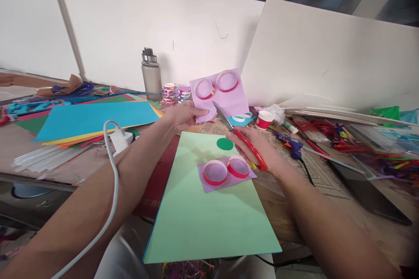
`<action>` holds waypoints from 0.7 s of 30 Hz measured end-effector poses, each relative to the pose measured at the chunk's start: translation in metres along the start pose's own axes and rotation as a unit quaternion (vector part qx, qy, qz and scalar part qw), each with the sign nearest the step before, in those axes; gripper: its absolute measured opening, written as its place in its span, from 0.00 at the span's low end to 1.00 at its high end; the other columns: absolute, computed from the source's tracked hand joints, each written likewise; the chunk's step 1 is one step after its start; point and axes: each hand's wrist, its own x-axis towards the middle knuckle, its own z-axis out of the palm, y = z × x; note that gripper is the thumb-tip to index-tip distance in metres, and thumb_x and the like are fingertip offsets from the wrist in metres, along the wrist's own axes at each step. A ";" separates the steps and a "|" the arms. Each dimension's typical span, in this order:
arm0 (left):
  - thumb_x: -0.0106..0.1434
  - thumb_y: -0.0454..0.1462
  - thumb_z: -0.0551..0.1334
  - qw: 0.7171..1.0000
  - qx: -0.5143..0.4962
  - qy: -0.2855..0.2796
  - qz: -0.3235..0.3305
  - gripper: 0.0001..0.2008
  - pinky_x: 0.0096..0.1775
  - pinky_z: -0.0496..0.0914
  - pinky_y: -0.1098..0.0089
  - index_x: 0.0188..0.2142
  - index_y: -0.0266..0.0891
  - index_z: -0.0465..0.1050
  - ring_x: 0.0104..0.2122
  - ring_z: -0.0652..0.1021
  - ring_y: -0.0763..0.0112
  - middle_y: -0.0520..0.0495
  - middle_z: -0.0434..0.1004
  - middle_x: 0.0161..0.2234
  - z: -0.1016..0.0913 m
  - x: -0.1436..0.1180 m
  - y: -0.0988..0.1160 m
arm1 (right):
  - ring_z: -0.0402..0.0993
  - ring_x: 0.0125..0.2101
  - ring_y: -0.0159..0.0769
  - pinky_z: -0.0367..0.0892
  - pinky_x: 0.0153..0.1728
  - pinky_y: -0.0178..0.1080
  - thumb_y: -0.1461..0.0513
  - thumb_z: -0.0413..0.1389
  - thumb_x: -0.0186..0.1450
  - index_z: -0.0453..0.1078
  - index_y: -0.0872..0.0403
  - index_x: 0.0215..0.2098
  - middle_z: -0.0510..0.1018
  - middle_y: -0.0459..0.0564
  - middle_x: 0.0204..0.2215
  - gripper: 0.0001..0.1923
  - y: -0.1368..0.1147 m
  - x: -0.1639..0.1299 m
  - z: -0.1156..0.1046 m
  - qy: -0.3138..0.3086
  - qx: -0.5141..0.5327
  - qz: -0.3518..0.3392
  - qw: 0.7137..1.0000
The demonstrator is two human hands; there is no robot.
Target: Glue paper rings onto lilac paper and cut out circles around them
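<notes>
Left hand (183, 117) is clamped on lilac card (225, 98); right hand (258, 148) is closed on red scissors (240, 139). Risk: glued paper rings (216, 85) may be nicked if blades drift.

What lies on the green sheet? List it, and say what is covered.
On the green sheet lie a green disc and a purple scrap bearing two red rings. The right hand with scissors hides its far right corner.
</notes>
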 end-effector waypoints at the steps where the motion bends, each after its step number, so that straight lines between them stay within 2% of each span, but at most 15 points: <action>1: 0.48 0.27 0.73 1.000 0.002 -0.002 -0.001 0.14 0.41 0.74 0.69 0.37 0.31 0.79 0.40 0.81 0.61 0.41 0.83 0.34 -0.001 0.000 0.000 | 0.56 0.17 0.28 0.54 0.21 0.35 0.45 0.49 0.68 0.56 0.51 0.23 0.61 0.40 0.15 0.23 0.000 0.000 0.000 0.000 -0.001 -0.002 1.000; 8: 0.48 0.27 0.73 0.999 0.009 -0.019 -0.027 0.14 0.35 0.75 0.70 0.36 0.30 0.80 0.33 0.81 0.63 0.40 0.82 0.31 -0.005 0.000 0.002 | 0.55 0.16 0.28 0.53 0.20 0.35 0.43 0.49 0.67 0.54 0.51 0.22 0.59 0.40 0.15 0.25 -0.002 0.000 0.001 0.000 -0.017 0.008 1.000; 13: 0.48 0.28 0.72 0.998 0.022 -0.034 -0.043 0.15 0.33 0.75 0.69 0.38 0.32 0.80 0.34 0.82 0.60 0.38 0.83 0.33 -0.009 -0.001 0.004 | 0.56 0.18 0.29 0.54 0.22 0.36 0.43 0.48 0.67 0.54 0.51 0.22 0.60 0.41 0.16 0.26 -0.004 -0.001 0.000 -0.014 -0.030 -0.002 0.999; 21: 0.45 0.26 0.73 0.995 0.041 -0.076 -0.059 0.15 0.38 0.77 0.65 0.35 0.33 0.81 0.35 0.82 0.57 0.39 0.83 0.32 -0.023 0.003 0.002 | 0.54 0.23 0.29 0.53 0.26 0.36 0.43 0.50 0.65 0.54 0.51 0.21 0.61 0.42 0.19 0.25 -0.015 0.000 -0.002 -0.004 -0.090 -0.032 0.995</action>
